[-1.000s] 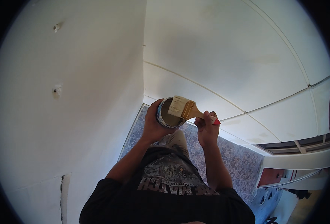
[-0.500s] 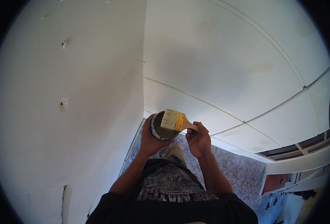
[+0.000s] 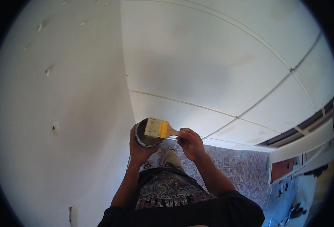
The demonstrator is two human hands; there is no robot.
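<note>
My left hand [image 3: 137, 151] is wrapped round a round paint can [image 3: 144, 141], gripping its side. Inside the can a dark greyish surface shows, and pale smears mark its rim. Over the can's mouth lies a wide paintbrush [image 3: 153, 128] with pale, streaked bristles, a yellow band and a wooden handle. The handle is closed in the fingers of my right hand [image 3: 191, 144], to the right of the can. Whether the bristles touch the rim I cannot tell. Both hands are held out in front of my body.
A white wall [image 3: 80, 159] with several small holes rises on the left. Ahead, a white panelled wall [image 3: 182, 68] with seams meets it at a corner. Patterned tiles [image 3: 235, 166] cover the floor. A window-like frame [image 3: 288, 137] and a reddish-brown panel [image 3: 281, 170] are at right.
The can and brush have shifted left and slightly down in the view, both hands with them. The walls also appear shifted and tilted. Both hands keep their holds.
</note>
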